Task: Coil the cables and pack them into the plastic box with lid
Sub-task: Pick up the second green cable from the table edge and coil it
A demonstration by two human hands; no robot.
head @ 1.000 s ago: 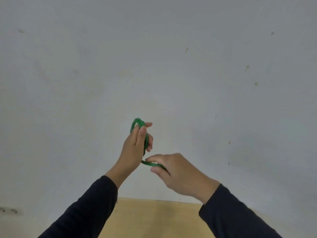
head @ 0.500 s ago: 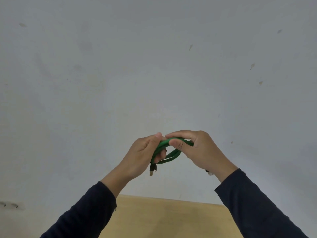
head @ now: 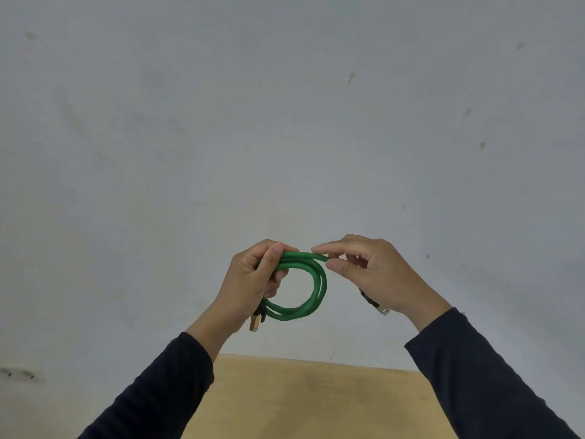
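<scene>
A green cable [head: 317, 286] is wound into a round coil of a few loops and held up in the air in front of a grey wall. My left hand [head: 250, 280] grips the coil's left side, and a gold plug [head: 255, 322] hangs below that hand. My right hand [head: 372, 270] pinches the cable's top strand between thumb and forefinger at the coil's upper right. The other end, a silver and black plug [head: 375, 304], sticks out under my right palm. The plastic box and its lid are out of view.
A plain grey wall [head: 285, 122] with small marks fills most of the view. A light wooden tabletop [head: 300, 400] shows at the bottom between my dark sleeves. Two small dark fittings [head: 17, 373] sit low on the wall at far left.
Both hands rose and my right hand came up from below the left to the coil's top. The coil opened out from a tight bunch into a wide round loop.
</scene>
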